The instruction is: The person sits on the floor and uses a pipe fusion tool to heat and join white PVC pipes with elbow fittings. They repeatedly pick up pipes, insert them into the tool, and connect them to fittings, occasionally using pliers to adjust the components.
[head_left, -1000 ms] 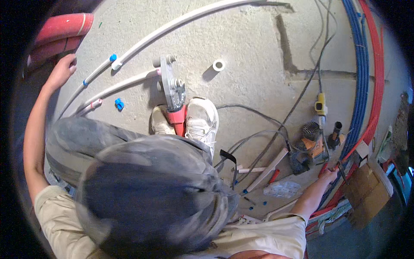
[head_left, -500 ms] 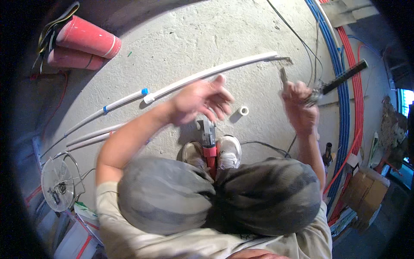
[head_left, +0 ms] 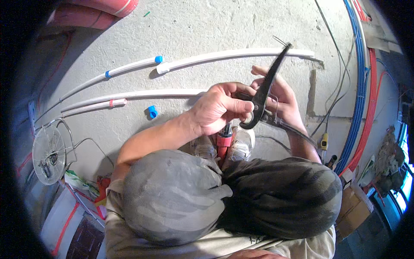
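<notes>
Up in front of me is a pipe cutter (head_left: 271,71) with a dark curved handle and a thin wire loop at its upper end. My left hand (head_left: 213,108) pinches its lower hooked end between thumb and fingers. My right hand (head_left: 284,97) is closed around it from behind, and the other metal handle slants across that palm toward the wrist. The tool hides some of the right fingers. Below my hands, a red and black tool (head_left: 223,143) stands between my shoes (head_left: 242,144); its upper part is covered by my left hand.
White pipes (head_left: 215,59) lie across the concrete floor (head_left: 194,26), with a blue fitting (head_left: 152,112) near them. A fan (head_left: 49,154) stands at left. Blue pipes (head_left: 359,86), red pipes (head_left: 371,103) and a cardboard box (head_left: 354,209) line the right. Red rolls (head_left: 86,19) sit far left.
The pipe cutter has come in from the right and swung more upright. My left hand, free before, now grips it too. The view has shifted, and the white ring on the floor is out of sight.
</notes>
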### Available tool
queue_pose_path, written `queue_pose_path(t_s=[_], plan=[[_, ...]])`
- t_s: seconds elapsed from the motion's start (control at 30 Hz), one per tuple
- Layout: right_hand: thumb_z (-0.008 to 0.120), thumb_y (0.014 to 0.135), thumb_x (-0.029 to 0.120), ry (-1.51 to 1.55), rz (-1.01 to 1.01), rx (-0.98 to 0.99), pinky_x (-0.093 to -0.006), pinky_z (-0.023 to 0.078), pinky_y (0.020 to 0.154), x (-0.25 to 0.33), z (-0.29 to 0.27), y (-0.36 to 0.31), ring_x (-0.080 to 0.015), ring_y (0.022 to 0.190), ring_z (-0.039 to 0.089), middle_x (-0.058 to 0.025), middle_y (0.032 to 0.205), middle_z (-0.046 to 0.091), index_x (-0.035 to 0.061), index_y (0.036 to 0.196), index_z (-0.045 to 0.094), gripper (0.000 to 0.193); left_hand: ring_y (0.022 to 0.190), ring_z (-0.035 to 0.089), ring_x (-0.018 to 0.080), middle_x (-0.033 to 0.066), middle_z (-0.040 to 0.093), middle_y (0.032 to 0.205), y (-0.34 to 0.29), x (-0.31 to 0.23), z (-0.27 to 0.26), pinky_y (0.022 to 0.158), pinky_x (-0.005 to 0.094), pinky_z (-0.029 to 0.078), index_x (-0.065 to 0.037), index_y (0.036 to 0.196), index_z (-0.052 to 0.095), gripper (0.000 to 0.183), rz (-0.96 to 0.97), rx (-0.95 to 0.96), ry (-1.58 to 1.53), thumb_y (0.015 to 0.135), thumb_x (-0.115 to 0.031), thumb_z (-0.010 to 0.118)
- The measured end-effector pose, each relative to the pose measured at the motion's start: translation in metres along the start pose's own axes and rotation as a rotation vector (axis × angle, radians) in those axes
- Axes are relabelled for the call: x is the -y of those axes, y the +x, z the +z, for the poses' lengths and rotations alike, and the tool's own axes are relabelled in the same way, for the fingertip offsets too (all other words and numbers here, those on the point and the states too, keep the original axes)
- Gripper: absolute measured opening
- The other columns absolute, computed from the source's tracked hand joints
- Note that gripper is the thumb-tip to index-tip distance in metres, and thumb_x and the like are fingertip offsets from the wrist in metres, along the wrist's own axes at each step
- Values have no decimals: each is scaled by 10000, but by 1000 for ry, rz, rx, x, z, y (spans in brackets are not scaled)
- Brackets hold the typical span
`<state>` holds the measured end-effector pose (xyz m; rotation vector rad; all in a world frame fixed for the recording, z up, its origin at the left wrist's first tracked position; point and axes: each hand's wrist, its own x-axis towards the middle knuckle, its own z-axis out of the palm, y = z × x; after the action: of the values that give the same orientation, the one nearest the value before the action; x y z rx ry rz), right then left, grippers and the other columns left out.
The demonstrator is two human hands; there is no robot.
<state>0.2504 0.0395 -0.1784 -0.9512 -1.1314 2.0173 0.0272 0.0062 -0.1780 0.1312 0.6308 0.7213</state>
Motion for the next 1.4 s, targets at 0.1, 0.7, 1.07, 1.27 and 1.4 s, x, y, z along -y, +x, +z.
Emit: queue_pose_path(t_s=[0.1, 0.7, 1.07, 1.27, 1.4], plan=[[664, 857, 74, 246, 98, 124, -458, 411, 1157, -5, -21, -9, -310, 1436, 484, -200, 1534, 511, -26, 1546, 422, 737, 735, 697, 149, 95, 741, 907, 8, 6, -6, 689, 280, 580, 31, 1079, 700, 224, 73, -99, 157, 866, 50, 766], [710, 968, 121, -532, 408, 209, -408, 511, 660, -36, -8, -60, -250, 683, 635, -180, 788, 664, 9, 1134, 675, 203, 598, 637, 77, 68, 723, 683, -21, 52, -40, 526, 251, 485, 14, 762, 760, 177, -14, -323, 877, 845, -102, 864], [712, 935, 174, -768, 522, 148, -409, 501, 668, -57, -68, -18, -241, 717, 655, -162, 773, 666, -23, 1012, 621, 230, 682, 660, 163, 103, 698, 799, -30, 4, -99, 643, 287, 524, 22, 870, 719, 360, -59, -491, 754, 1042, -286, 644], [703, 945, 159, -982, 469, 255, -394, 498, 684, -56, -68, 8, -247, 735, 640, -148, 795, 659, -13, 1015, 598, 213, 673, 637, 113, 69, 706, 801, -27, 13, -110, 622, 256, 480, 2, 893, 729, 288, -76, -480, 738, 1009, -259, 686], [717, 930, 220, -1080, 368, 293, -462, 497, 715, -60, -68, 12, -397, 794, 658, -208, 841, 674, 1, 1017, 580, 272, 721, 653, 144, 81, 706, 843, -30, 10, -113, 674, 284, 529, 19, 919, 723, 245, -129, -487, 745, 1018, -197, 664]])
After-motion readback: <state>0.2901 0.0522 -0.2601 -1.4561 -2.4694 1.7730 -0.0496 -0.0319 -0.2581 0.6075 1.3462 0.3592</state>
